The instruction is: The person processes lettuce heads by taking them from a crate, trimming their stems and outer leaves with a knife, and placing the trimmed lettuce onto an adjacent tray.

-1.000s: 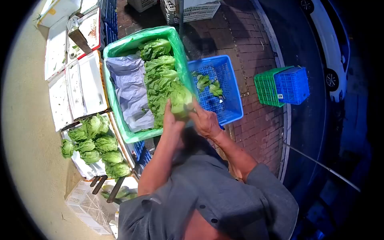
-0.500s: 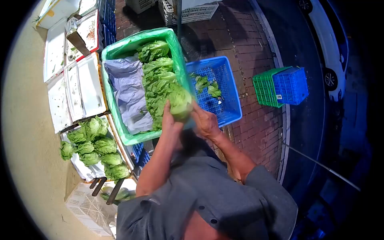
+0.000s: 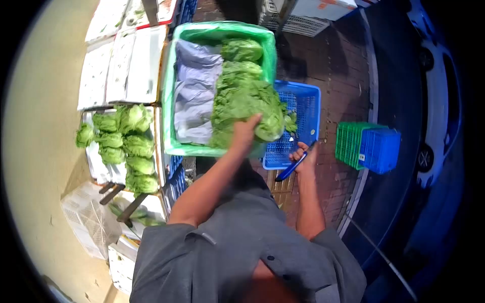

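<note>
My left hand (image 3: 245, 132) is closed on a head of leafy green lettuce (image 3: 252, 103), its pale base pointing right. The head is over the right side of a green-lined crate (image 3: 170, 121); whether it touches the lettuces (image 3: 241, 50) under it I cannot tell. Grey-white paper (image 3: 196, 93) covers the crate's left side. Off to the right, my right hand (image 3: 307, 154) is wrapped round a slim blue and black knife (image 3: 293, 169), pointing down and left. Behind that hand stands a blue crate (image 3: 318, 108) with leaf scraps (image 3: 290, 122) in it.
Several lettuces (image 3: 139, 146) lie on a white foam tray (image 3: 92, 161) at left, below more white foam boxes (image 3: 144, 65). A green basket (image 3: 348, 144) and a blue basket (image 3: 381, 149) stand on the right by the kerb. A white car (image 3: 435, 96) is beyond.
My hands have moved apart. The left keeps the lettuce, now lying more sideways over the crate; the right has drawn back rightward, showing the knife. The whole view has shifted.
</note>
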Tool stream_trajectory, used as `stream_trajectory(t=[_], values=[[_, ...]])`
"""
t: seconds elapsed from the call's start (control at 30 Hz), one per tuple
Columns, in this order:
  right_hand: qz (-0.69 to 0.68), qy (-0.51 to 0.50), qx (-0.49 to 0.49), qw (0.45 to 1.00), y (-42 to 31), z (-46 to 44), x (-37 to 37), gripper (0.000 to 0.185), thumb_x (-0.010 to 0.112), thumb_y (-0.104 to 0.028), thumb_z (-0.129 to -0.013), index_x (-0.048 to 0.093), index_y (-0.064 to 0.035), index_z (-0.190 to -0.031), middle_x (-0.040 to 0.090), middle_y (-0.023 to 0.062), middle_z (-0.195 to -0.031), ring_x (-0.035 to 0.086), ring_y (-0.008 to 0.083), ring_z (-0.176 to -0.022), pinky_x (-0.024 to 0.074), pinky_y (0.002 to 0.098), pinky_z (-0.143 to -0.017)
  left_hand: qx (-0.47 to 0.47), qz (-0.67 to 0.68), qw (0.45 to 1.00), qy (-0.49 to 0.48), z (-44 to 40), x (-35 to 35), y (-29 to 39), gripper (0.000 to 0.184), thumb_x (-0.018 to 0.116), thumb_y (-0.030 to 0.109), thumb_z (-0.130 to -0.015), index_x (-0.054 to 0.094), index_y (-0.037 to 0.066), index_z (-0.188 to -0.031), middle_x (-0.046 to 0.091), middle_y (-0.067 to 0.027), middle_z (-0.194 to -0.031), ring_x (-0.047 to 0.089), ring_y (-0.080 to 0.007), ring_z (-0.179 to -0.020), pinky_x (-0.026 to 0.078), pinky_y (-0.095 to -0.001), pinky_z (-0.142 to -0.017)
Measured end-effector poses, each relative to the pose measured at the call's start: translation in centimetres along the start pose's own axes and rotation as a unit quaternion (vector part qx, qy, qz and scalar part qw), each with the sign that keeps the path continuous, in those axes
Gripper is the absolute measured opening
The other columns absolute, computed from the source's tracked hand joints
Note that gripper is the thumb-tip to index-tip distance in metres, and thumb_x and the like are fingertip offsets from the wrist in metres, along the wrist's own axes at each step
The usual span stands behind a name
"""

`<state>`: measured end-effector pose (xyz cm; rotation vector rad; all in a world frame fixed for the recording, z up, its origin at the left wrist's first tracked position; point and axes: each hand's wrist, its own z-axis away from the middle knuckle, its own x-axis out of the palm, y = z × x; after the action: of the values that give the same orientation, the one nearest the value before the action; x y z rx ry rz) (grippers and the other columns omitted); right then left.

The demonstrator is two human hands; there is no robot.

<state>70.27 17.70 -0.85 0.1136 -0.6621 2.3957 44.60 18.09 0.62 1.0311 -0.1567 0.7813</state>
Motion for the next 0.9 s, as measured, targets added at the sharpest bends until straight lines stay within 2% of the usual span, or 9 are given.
stream_trajectory(t=[0.2,0.33,0.43,0.5,0.53,0.63,0.7,0.77,0.9], values=[[0.148,-0.016,-0.04,0.988,0.6,-0.3,-0.6,0.056,0.047,-0.062,-0.096,0.059,-0.0076,-0.101,0.06,0.0065,-0.068,0.042,0.0126,-0.04,0.0425,0.0313,-0.046,0.084,-0.187,0.979,-0.015,1.1,1.8,1.5,0.063,0.081,0.027,-0.076,0.054,-0.003,-0.125,0.066,-0.0128,-0.112,0.065,-0.0223,-0.098,0.051,-0.0339,-0.088],[0.179,-0.017,-0.027,0.983,1.9,1.1,1.8,0.048,0.048,-0.055,-0.098,0.06,-0.0095,-0.094,0.06,0.0064,-0.073,0.043,0.0122,-0.042,0.0423,0.0295,-0.045,0.207,-0.231,0.949,-0.061,0.6,2.3,0.7,0.082,0.083,0.028,-0.067,0.046,0.007,-0.138,0.057,-0.0194,-0.126,0.058,-0.0328,-0.114,0.047,-0.0388,-0.097],[0.196,-0.01,-0.017,0.98,2.9,0.3,1.6,0.04,0.05,-0.051,-0.099,0.059,-0.0124,-0.09,0.057,0.004,-0.07,0.043,0.0133,-0.043,0.0435,0.0305,-0.047,0.189,-0.302,0.932,-0.065,1.2,1.9,1.9,0.089,0.082,0.029,-0.067,0.04,0.006,-0.142,0.055,-0.0218,-0.127,0.055,-0.0365,-0.117,0.045,-0.0401,-0.099],[0.258,0.008,-0.034,0.966,4.0,-0.8,1.7,0.037,0.052,-0.048,-0.099,0.058,-0.0135,-0.089,0.056,0.0035,-0.07,0.044,0.0137,-0.043,0.044,0.0313,-0.049,0.179,-0.232,0.954,-0.065,1.3,1.4,1.7,0.092,0.083,0.029,-0.066,0.038,0.005,-0.143,0.055,-0.0215,-0.13,0.055,-0.0354,-0.119,0.045,-0.039,-0.1],[0.233,-0.046,-0.015,0.971,4.1,-1.4,2.0,0.031,0.055,-0.04,-0.099,0.061,-0.0096,-0.099,0.061,0.0059,-0.074,0.056,0.016,-0.054,0.0493,0.0328,-0.056,0.167,-0.227,0.958,-0.062,1.4,1.0,1.5,0.094,0.083,0.029,-0.066,0.036,0.004,-0.144,0.055,-0.0215,-0.13,0.055,-0.0353,-0.119,0.045,-0.0387,-0.1],[0.141,-0.047,-0.095,0.984,6.9,-2.1,8.1,0.029,0.054,-0.031,-0.099,0.062,-0.0057,-0.112,0.066,0.0101,-0.091,0.065,0.0185,-0.076,0.0527,0.0323,-0.065,0.139,-0.211,0.965,-0.069,1.9,-0.3,2.5,0.103,0.084,0.031,-0.066,0.028,0.001,-0.148,0.058,-0.0198,-0.129,0.058,-0.033,-0.118,0.045,-0.0366,-0.102],[0.192,-0.078,-0.165,0.964,8.7,-3.3,11.2,0.029,0.054,-0.03,-0.099,0.062,-0.0052,-0.113,0.066,0.0103,-0.094,0.066,0.0188,-0.078,0.0528,0.0322,-0.066,0.119,-0.209,0.968,-0.078,2.6,-0.9,5.2,0.105,0.084,0.031,-0.067,0.026,0.001,-0.148,0.059,-0.0186,-0.127,0.059,-0.0319,-0.116,0.045,-0.0357,-0.102],[0.332,-0.115,-0.266,0.898,10.1,-4.7,12.6,0.03,0.054,-0.029,-0.099,0.061,-0.0048,-0.115,0.066,0.0106,-0.097,0.066,0.0191,-0.081,0.0529,0.0322,-0.067,0.126,-0.212,0.967,-0.073,1.7,-2.0,4.8,0.103,0.084,0.028,-0.067,0.026,0.004,-0.148,0.06,-0.0171,-0.128,0.059,-0.0292,-0.116,0.045,-0.0349,-0.101],[0.616,-0.15,-0.506,0.584,11.2,-7.4,11.3,0.031,0.053,-0.027,-0.099,0.06,-0.004,-0.119,0.066,0.0111,-0.103,0.066,0.0196,-0.087,0.053,0.0321,-0.069,0.148,-0.223,0.961,-0.068,2.1,-3.1,7.9,0.102,0.083,0.024,-0.067,0.025,0.005,-0.149,0.06,-0.0167,-0.128,0.06,-0.0277,-0.116,0.045,-0.0346,-0.102]])
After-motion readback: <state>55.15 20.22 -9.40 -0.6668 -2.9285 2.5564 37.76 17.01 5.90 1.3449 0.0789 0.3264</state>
